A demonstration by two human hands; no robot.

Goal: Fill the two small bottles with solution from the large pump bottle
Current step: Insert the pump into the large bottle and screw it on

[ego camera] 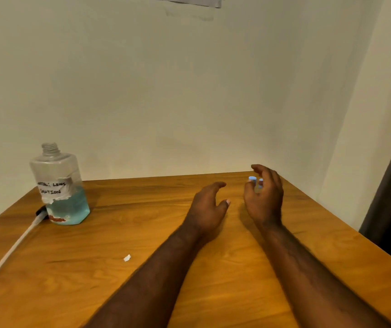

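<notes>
Small bottles [252, 178] are showing only their blue caps near the wooden table's [142, 233] far right corner. The right hand [264, 197] is curving round them, grip impossible to tell, and the left hand [207, 204] is hovering just beside it, fingers loose and empty. Doing this well likely means keeping both upright and uncapping them before pouring from the large bottle [59, 185]. It is standing well apart at left, neck open, about a third full of blue solution [71, 207], its pump [12, 252] lying just beside its base.
</notes>
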